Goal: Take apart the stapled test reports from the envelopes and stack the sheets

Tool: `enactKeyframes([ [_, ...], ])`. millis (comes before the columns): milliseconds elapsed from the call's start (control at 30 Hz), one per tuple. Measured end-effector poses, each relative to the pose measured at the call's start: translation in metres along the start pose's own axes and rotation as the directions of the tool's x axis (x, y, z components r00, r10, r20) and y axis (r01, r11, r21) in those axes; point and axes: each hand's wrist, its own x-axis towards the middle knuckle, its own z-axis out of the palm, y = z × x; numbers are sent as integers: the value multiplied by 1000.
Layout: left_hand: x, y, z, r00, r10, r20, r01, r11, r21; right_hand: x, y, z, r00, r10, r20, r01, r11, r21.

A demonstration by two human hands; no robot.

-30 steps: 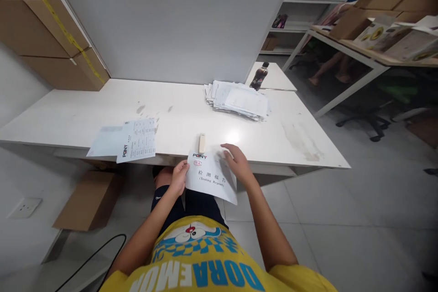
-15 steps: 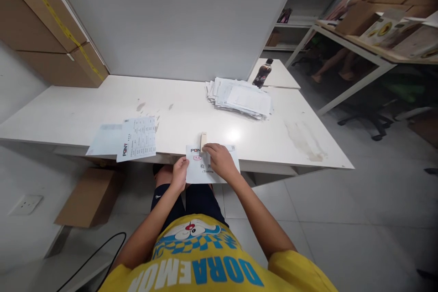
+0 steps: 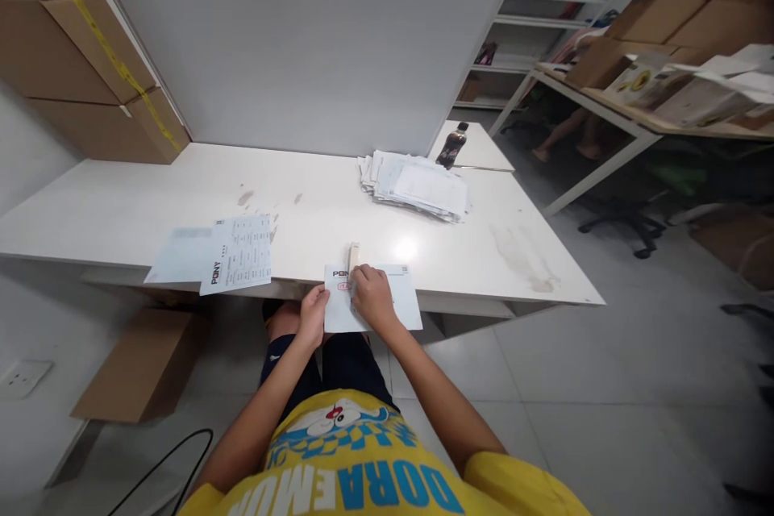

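My left hand (image 3: 313, 314) pinches the left edge of a printed sheet (image 3: 402, 302) with a PONY logo and a red box mark. The sheet hangs partly over the table's front edge. On its upper left part, my right hand (image 3: 373, 296) is closed on a slim cream-coloured oblong tool (image 3: 354, 253), which looks like a small stapler. Its far end points away from me; its near end is hidden under my fingers. To the left, another PONY printed sheet (image 3: 237, 251) overlaps a pale blue sheet (image 3: 181, 252), both reaching past the table edge.
A thick paper stack (image 3: 423, 185) lies at the back of the white table (image 3: 314, 238). Behind it stands a dark drink bottle (image 3: 452, 147). Cardboard boxes (image 3: 90, 64) are piled at the left, against a grey panel (image 3: 302, 40). Another carton (image 3: 142, 363) is under the table.
My right hand has shifted slightly and its fingers have curled more tightly around the cream tool. The camera view has tilted and turned a little. My left hand keeps hold of the sheet.
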Motion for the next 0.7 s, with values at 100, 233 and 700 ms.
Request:
enactKeyframes([
  [100, -8, 4, -4, 999, -40, -24, 38, 998, -56, -13, -15, -2, 991, 60, -118, -51, 996, 74],
  [233, -25, 8, -17, 987, -118, -107, 103, 985, -137, -51, -37, -9, 983, 55, -174, -24, 985, 172],
  [700, -46, 15, -50, 948, -233, -215, 153, 930, -333, -101, -3, -17, 952, -296, 73, 292, 954, 67],
])
